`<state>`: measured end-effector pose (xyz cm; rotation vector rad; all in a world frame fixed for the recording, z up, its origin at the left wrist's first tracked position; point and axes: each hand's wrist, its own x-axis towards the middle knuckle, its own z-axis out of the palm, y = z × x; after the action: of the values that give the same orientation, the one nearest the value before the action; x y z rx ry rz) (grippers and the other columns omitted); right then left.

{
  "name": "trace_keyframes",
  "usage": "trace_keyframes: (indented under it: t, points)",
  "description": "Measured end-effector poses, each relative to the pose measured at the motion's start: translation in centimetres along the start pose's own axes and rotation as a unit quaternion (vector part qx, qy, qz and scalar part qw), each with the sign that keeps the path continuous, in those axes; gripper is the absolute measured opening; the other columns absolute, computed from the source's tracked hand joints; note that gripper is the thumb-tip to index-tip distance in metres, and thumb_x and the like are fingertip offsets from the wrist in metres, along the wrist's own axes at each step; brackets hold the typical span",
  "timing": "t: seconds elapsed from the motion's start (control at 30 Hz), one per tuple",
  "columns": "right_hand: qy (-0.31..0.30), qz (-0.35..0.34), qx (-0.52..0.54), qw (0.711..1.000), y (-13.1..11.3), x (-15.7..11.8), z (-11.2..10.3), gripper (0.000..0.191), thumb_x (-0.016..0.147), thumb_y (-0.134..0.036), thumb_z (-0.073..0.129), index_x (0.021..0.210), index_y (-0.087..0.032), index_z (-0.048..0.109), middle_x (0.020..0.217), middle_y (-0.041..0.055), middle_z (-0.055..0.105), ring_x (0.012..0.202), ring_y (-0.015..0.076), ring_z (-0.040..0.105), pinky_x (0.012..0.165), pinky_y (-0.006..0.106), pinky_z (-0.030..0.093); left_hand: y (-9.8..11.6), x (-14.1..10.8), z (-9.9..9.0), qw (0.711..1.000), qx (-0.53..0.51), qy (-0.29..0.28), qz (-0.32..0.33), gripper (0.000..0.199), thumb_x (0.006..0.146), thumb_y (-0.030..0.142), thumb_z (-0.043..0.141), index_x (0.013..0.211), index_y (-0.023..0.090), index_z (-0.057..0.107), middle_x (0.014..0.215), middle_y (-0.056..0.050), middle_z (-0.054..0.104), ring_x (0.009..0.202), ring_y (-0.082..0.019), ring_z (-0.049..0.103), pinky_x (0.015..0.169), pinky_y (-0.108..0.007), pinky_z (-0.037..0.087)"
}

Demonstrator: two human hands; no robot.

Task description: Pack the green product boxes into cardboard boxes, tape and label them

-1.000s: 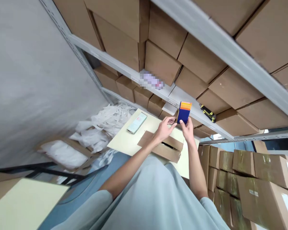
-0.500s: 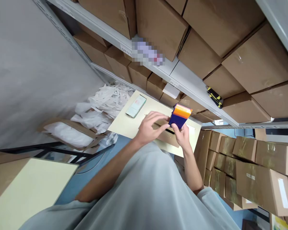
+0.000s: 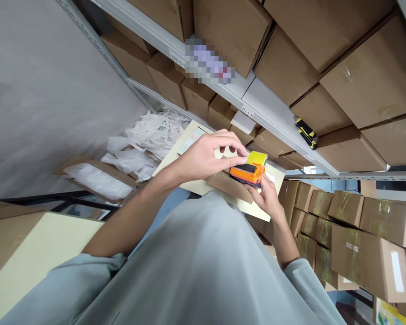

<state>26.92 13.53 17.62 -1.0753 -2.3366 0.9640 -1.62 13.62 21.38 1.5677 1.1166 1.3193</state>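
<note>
My right hand (image 3: 268, 195) grips a small orange and dark-blue box (image 3: 247, 173) from its right side and below. On its far side a yellow-green piece (image 3: 258, 158) stands up; whether it is a flap or a separate item I cannot tell. The thumb and fingertips of my left hand (image 3: 208, 152) pinch close together at the left edge of this piece. Both hands are above a cream tabletop (image 3: 193, 181). Flat brown cardboard (image 3: 225, 184) lies under the box. A pale-green slim box (image 3: 190, 142) is partly covered by my left hand.
Shelves of cardboard boxes (image 3: 230, 31) rise ahead, with black-and-yellow cutters (image 3: 305, 133) on a ledge. Taped cartons (image 3: 355, 257) are stacked at right. White paper strips (image 3: 157, 133) pile up at left, near a second cream surface (image 3: 50, 248).
The box has been tilted so its orange side and the yellow-green piece show instead of the dark-blue face. My left hand has moved up and in, its fingertips now at that piece.
</note>
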Motion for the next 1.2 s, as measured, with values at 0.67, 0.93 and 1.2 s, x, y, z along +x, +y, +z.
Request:
trace_keyframes:
  t: [0.67, 0.93, 1.2]
  points:
    - [-0.39, 0.254, 0.164, 0.87, 4.3, -1.2, -6.6, 0.053, 0.106, -0.071, 0.068, 0.116, -0.02, 0.073, 0.099, 0.009, 0.086, 0.087, 0.0238, 0.081, 0.079, 0.034, 0.066, -12.5, -8.7, 3.6, 0.917, -0.112, 0.239, -0.298, 0.03, 0.085, 0.044, 0.091, 0.093, 0.017, 0.081, 0.093, -0.007, 0.081, 0.09, -0.023, 0.077, 0.089, -0.037, 0.067]
    - [-0.457, 0.337, 0.217, 0.794, 11.1, 2.8, -2.3, 0.065, 0.087, -0.082, 0.083, 0.094, -0.018, 0.073, 0.081, 0.0048, 0.083, 0.075, 0.0196, 0.079, 0.07, 0.029, 0.065, -19.5, -10.7, 7.9, 0.83, -0.186, 0.304, -0.429, 0.023, 0.077, 0.033, 0.09, 0.086, 0.014, 0.079, 0.09, -0.009, 0.082, 0.091, -0.022, 0.077, 0.079, -0.031, 0.065]
    - [-0.466, 0.36, 0.22, 0.777, 13.1, 3.6, -1.0, 0.067, 0.085, -0.082, 0.084, 0.093, -0.016, 0.075, 0.081, 0.0038, 0.081, 0.075, 0.0181, 0.076, 0.072, 0.028, 0.063, -23.2, -10.9, 8.7, 0.82, -0.189, 0.303, -0.447, 0.022, 0.076, 0.031, 0.089, 0.088, 0.014, 0.081, 0.093, -0.01, 0.083, 0.092, -0.022, 0.077, 0.075, -0.029, 0.063]
